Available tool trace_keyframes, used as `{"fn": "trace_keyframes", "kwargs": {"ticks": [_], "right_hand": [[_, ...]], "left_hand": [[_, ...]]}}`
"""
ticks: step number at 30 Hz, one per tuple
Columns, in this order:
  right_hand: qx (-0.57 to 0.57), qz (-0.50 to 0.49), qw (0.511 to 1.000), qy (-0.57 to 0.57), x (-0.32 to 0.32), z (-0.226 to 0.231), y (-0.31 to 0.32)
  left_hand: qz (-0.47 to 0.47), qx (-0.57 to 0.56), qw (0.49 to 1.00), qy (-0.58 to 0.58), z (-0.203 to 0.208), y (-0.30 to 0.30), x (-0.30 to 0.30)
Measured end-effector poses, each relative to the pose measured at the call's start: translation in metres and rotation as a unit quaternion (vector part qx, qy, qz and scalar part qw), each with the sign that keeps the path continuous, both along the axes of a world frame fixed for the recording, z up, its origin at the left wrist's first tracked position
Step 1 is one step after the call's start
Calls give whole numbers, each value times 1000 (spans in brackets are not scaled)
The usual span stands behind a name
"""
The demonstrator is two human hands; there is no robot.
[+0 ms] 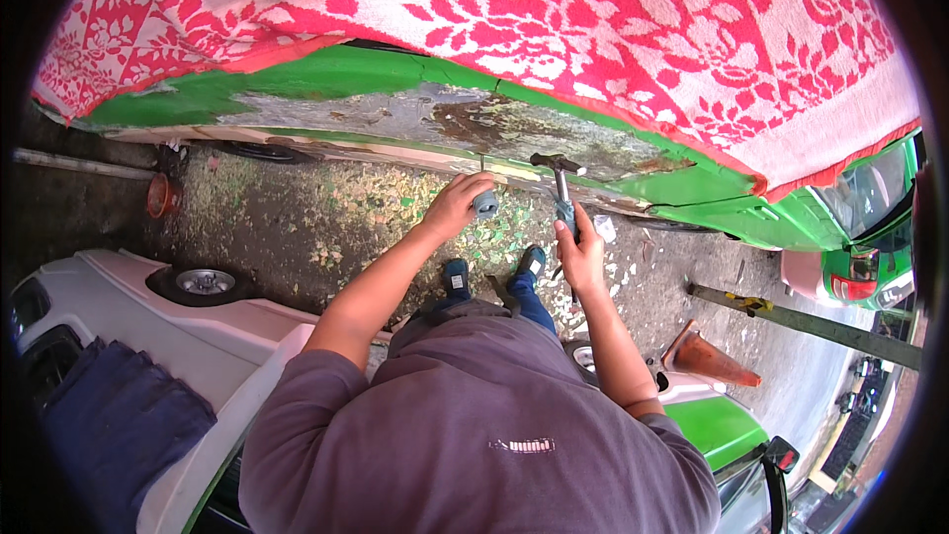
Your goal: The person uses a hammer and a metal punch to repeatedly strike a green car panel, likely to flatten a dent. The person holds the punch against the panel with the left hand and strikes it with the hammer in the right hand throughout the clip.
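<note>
Hammer (pixel 562 187), dark-headed, is gripped in right fingers (pixel 586 227); left fingers (pixel 472 184) grip grey block (pixel 485 206).

Two bare hands: one left hand (pixel 458 206), one right hand (pixel 581 259). One hammer (pixel 562 183); one grey cylindrical piece (pixel 484 204); two dark shoes (pixel 456 279); one red-and-white floral cloth (pixel 593 35); one orange traffic cone (pixel 712 356).

I note the bare right hand (pixel 585 259) gripping a dark-headed, silver-shanked hammer (pixel 561 180); the bare left hand (pixel 457 206) holding a small, rounded grey object (pixel 484 205) near a patchily painted green car body (pixel 346 111). A red-and-white floral cloth (pixel 554 15) drapes over its upper part.
</note>
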State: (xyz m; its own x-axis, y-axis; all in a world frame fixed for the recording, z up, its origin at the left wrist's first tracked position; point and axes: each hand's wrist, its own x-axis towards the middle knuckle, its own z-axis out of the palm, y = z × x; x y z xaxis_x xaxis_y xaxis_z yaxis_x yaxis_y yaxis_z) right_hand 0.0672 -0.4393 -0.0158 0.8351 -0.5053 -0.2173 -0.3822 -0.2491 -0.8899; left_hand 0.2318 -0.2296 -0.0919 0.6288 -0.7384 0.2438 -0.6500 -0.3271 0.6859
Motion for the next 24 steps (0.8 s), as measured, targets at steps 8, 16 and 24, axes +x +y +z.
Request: {"fn": "trace_keyframes", "kwargs": {"ticks": [8, 16, 24], "right_hand": [[28, -3, 999, 46, -16, 16, 4], [-8, 44, 999, -28, -6, 27, 14], [-198, 139, 968, -60, 28, 33, 17]], "left_hand": [[38, -27, 998, 47, -7, -10, 10], [104, 18, 984, 143, 27, -36, 60], [74, 53, 987, 129, 29, -44, 64]]}}
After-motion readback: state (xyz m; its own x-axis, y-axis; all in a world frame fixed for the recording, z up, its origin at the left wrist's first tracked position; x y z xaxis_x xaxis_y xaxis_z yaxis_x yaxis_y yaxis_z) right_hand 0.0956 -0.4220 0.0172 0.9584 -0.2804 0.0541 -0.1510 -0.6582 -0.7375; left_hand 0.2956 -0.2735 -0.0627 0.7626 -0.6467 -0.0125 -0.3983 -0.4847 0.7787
